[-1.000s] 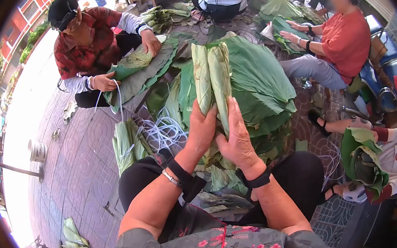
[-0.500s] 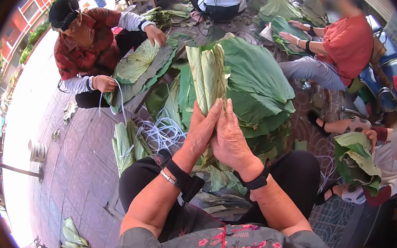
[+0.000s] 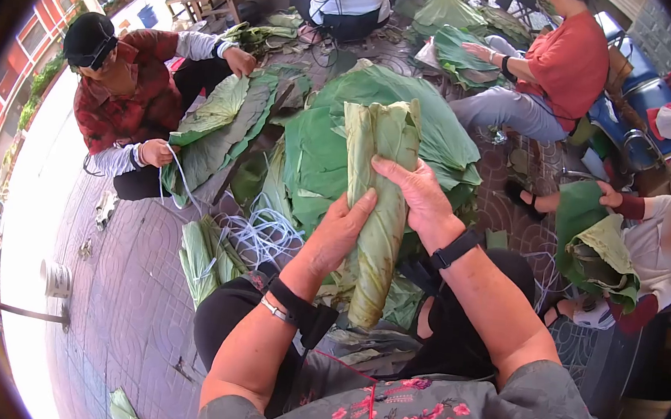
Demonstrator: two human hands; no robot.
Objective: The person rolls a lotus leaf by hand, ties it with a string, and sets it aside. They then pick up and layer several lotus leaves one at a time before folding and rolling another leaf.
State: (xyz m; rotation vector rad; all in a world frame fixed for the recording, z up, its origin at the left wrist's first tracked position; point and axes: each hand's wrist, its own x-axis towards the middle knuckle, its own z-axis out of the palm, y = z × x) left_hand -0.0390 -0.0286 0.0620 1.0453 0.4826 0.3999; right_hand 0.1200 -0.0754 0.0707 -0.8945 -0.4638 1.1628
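Note:
A thick roll of large pale-green leaves (image 3: 377,238) stands tilted between my hands, its folded upper end away from me and its narrower end over my lap. My left hand (image 3: 335,234) clasps its left side, thumb along the front. Higher on the right side, my right hand (image 3: 421,198) grips it with the thumb laid across the front. Behind the roll lies a broad stack of large green leaves (image 3: 308,158). White plastic string (image 3: 260,235) is tangled left of my hands, beside a tied bundle of leaves (image 3: 200,261).
A co-worker in a dark red patterned shirt (image 3: 133,93) holds leaves and string at left. Another in an orange-red shirt (image 3: 567,70) handles leaves at right. A third person's leaf bundle (image 3: 598,251) is at far right. A white bucket (image 3: 56,279) stands on the paving.
My palms were pressed together around the roll's lower part; now my hands are apart on its two sides. The roll has come nearer me, showing its full length. The view has shifted slightly.

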